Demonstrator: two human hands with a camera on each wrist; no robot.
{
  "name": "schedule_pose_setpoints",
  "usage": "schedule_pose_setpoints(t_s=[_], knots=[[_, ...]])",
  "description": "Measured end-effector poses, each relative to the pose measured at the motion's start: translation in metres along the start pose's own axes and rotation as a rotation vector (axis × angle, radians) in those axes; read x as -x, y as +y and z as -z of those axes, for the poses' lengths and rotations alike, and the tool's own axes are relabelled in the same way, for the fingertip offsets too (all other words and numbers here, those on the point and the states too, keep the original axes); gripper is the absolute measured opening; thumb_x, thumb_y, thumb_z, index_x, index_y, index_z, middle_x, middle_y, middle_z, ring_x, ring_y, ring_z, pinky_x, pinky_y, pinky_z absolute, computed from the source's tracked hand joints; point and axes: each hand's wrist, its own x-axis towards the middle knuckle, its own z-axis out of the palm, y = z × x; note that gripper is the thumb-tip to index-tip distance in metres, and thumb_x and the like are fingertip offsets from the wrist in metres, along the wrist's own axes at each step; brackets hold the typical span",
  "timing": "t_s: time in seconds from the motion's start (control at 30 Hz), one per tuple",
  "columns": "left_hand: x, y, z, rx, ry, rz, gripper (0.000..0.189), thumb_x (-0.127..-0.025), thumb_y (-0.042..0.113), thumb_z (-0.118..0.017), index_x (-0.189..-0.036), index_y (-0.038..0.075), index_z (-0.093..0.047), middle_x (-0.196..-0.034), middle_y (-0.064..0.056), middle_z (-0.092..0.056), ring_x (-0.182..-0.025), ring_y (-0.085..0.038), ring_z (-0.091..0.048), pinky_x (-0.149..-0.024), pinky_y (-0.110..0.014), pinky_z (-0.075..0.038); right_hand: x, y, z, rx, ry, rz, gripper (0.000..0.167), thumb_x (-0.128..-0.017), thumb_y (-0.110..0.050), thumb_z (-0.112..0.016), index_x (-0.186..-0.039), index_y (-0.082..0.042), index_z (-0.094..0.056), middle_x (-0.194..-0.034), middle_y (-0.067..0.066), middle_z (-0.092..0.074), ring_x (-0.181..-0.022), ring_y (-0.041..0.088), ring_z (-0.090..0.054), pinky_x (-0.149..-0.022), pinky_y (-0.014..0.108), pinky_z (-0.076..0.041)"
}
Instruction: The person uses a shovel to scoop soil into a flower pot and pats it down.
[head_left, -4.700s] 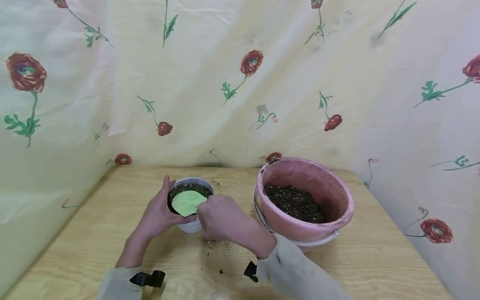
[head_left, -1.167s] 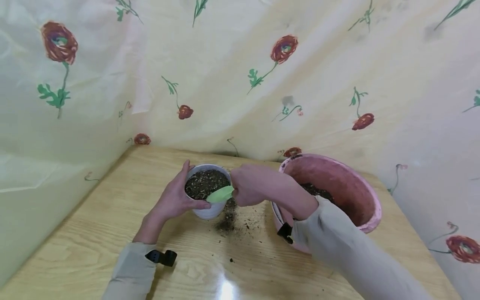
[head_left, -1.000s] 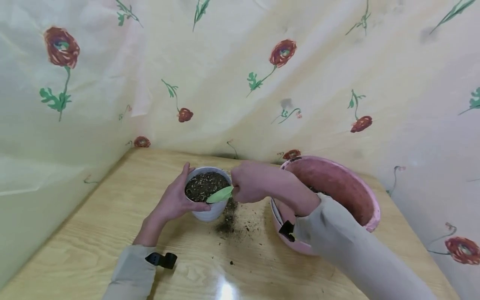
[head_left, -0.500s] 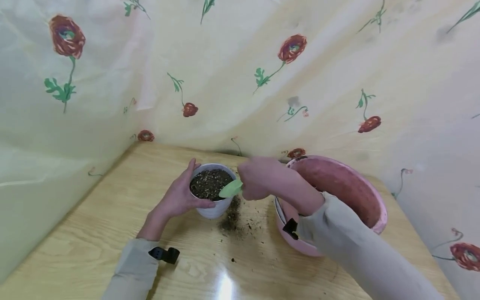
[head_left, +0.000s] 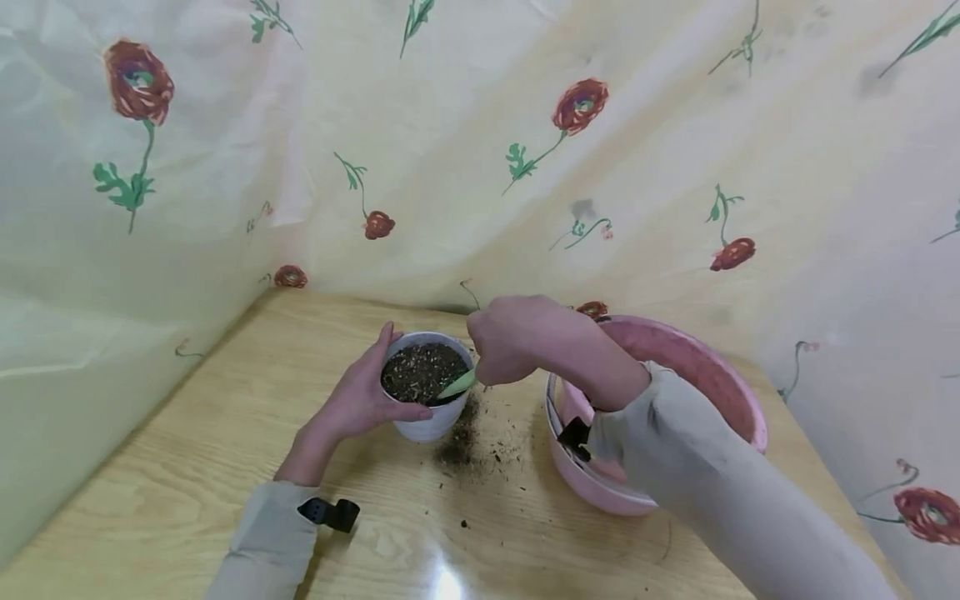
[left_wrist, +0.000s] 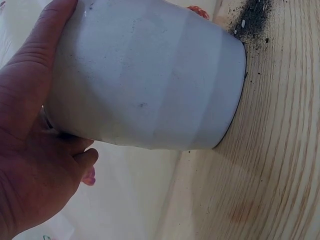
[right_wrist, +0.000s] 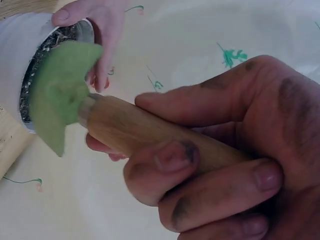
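My left hand [head_left: 363,396] holds a white plastic flower pot [head_left: 423,429] near its rim, thumb on the near side, fingers reaching round the far side. Dark potting soil [head_left: 418,371] with pale specks fills it close to the rim. In the left wrist view the pot [left_wrist: 150,75] stands on the wooden table. My right hand [head_left: 521,337] grips a small garden trowel by its wooden handle [right_wrist: 135,127], fingers curled around it. The trowel's light green blade [head_left: 459,383] tilts on edge at the pot's right side, its tip at the soil. Dirt smudges my right fingers.
A large pink bucket [head_left: 570,475] stands on the right, partly behind my right forearm; the forearm hides its contents. Spilled soil [head_left: 457,442] lies on the wooden table [head_left: 360,550] between pot and bucket. A flowered sheet [head_left: 450,183] hangs behind and at the sides.
Earlier the blade lay broad over the pot; now it is turned edge-on at the right rim. Soil in the pot stands higher, and more is spilled beside it. The left hand keeps its hold.
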Motion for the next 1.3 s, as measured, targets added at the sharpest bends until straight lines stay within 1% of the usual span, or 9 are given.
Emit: schedule_pose_setpoints(t_s=[0.13, 0.23, 0.37, 0.5, 0.63, 0.77, 0.9, 1.13, 1.3], knots=[[-0.001, 0.002, 0.003, -0.005, 0.004, -0.005, 0.140, -0.056, 0.050, -0.090, -0.156, 0.015, 0.002, -0.156, -0.003, -0.028, -0.138, -0.031, -0.034, -0.110, -0.053, -0.029, -0.004, -0.007, 0.003, 0.010, -0.046, 0.003, 0.009, -0.086, -0.017, -0.052, -0.078, -0.017, -0.049, -0.064, -0.004, -0.037, -0.055, 0.012, -0.033, -0.053, 0.029, -0.033], [-0.002, 0.003, 0.004, -0.004, 0.002, -0.002, 0.140, -0.057, 0.049, -0.090, -0.156, 0.015, 0.003, -0.156, -0.003, -0.027, -0.138, -0.032, -0.033, -0.110, -0.053, -0.029, -0.012, -0.010, 0.001, 0.007, -0.066, -0.017, 0.003, -0.087, -0.018, -0.052, -0.088, -0.016, -0.054, -0.069, -0.003, -0.046, -0.057, 0.012, -0.042, -0.053, 0.029, -0.037], [-0.003, 0.004, 0.002, 0.005, -0.004, 0.008, 0.140, -0.057, 0.048, -0.090, -0.156, 0.016, 0.003, -0.157, -0.002, -0.026, -0.139, -0.032, -0.031, -0.111, -0.053, -0.028, -0.017, -0.011, -0.001, -0.008, -0.072, -0.024, 0.015, -0.085, -0.019, -0.054, -0.099, -0.015, -0.058, -0.077, -0.003, -0.057, -0.060, 0.011, -0.050, -0.053, 0.028, -0.041], [-0.004, 0.004, 0.000, 0.000, -0.028, 0.011, 0.140, -0.057, 0.051, -0.089, -0.156, 0.014, 0.004, -0.157, -0.002, -0.025, -0.140, -0.030, -0.030, -0.112, -0.052, -0.027, -0.011, -0.006, 0.004, -0.040, -0.084, -0.022, 0.003, -0.084, -0.015, -0.052, -0.085, -0.015, -0.055, -0.067, -0.004, -0.049, -0.054, 0.010, -0.041, -0.050, 0.026, -0.035], [-0.006, 0.005, 0.000, -0.009, -0.025, -0.002, 0.141, -0.057, 0.050, -0.090, -0.156, 0.013, 0.003, -0.157, -0.003, -0.026, -0.139, -0.031, -0.032, -0.111, -0.053, -0.028, -0.004, -0.003, 0.010, -0.054, -0.020, -0.005, 0.013, -0.083, -0.012, -0.052, -0.072, -0.017, -0.048, -0.060, -0.005, -0.037, -0.052, 0.011, -0.031, -0.050, 0.028, -0.032], [-0.009, 0.006, -0.001, 0.003, -0.029, -0.025, 0.140, -0.056, 0.048, -0.091, -0.156, 0.013, 0.001, -0.154, -0.002, -0.031, -0.136, -0.029, -0.037, -0.109, -0.052, -0.031, -0.006, -0.003, 0.006, -0.071, 0.022, 0.047, 0.016, -0.083, -0.012, -0.054, -0.070, -0.017, -0.045, -0.056, -0.007, -0.034, -0.049, 0.009, -0.028, -0.049, 0.025, -0.030], [-0.010, 0.006, -0.001, 0.001, -0.039, -0.035, 0.141, -0.056, 0.047, -0.092, -0.156, 0.014, 0.001, -0.152, -0.001, -0.034, -0.135, -0.026, -0.038, -0.108, -0.050, -0.033, -0.012, -0.002, -0.003, -0.098, -0.008, 0.078, 0.022, -0.082, -0.010, -0.054, -0.065, -0.019, -0.043, -0.052, -0.009, -0.030, -0.046, 0.007, -0.025, -0.046, 0.023, -0.026], [-0.008, 0.003, -0.001, -0.010, -0.022, 0.002, 0.142, -0.056, 0.042, -0.093, -0.155, 0.013, 0.004, -0.156, -0.004, -0.028, -0.139, -0.030, -0.031, -0.111, -0.052, -0.029, -0.016, 0.006, -0.004, -0.180, -0.033, 0.138, 0.031, -0.082, -0.009, -0.053, -0.057, -0.019, -0.038, -0.049, -0.009, -0.026, -0.044, 0.006, -0.020, -0.045, 0.022, -0.024], [-0.004, 0.000, -0.002, -0.003, -0.024, 0.008, 0.141, -0.057, 0.040, -0.093, -0.155, 0.015, 0.005, -0.157, -0.006, -0.027, -0.139, -0.031, -0.031, -0.111, -0.053, -0.029, -0.015, 0.013, -0.002, -0.287, -0.052, 0.189, 0.044, -0.089, -0.016, -0.056, -0.049, -0.020, -0.038, -0.046, -0.007, -0.032, -0.042, 0.008, -0.027, -0.047, 0.023, -0.029]])
